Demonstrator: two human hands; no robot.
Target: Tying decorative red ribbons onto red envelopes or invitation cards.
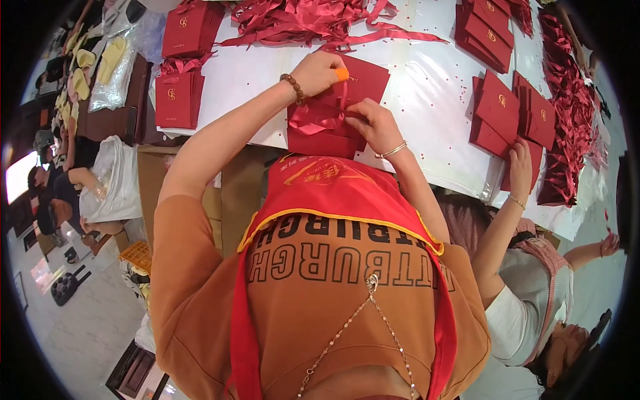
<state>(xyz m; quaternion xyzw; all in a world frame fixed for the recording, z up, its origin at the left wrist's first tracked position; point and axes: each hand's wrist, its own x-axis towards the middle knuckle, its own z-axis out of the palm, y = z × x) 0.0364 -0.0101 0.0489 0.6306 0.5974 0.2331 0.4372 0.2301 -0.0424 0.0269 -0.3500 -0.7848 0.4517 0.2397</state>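
Note:
In front of me on the white table lies a dark red paper gift bag (367,78), its near part (313,143) close to my apron. A shiny red ribbon (319,125) runs across it and rises in a narrow loop. My left hand (321,72), with an orange cover on one finger, is closed at the loop's upper end, over the bag's far part. Lower down, my right hand (375,125) pinches the same ribbon near its crossing, fingertips together. Its palm side is hidden.
Finished-looking red bags stand in stacks at the left (179,100) and right (497,110). Loose red ribbons (293,20) heap at the far edge; more ribbons (567,107) pile at the right. A co-worker's hand (521,167) touches the right-hand bags. Red specks dot the tabletop (427,100).

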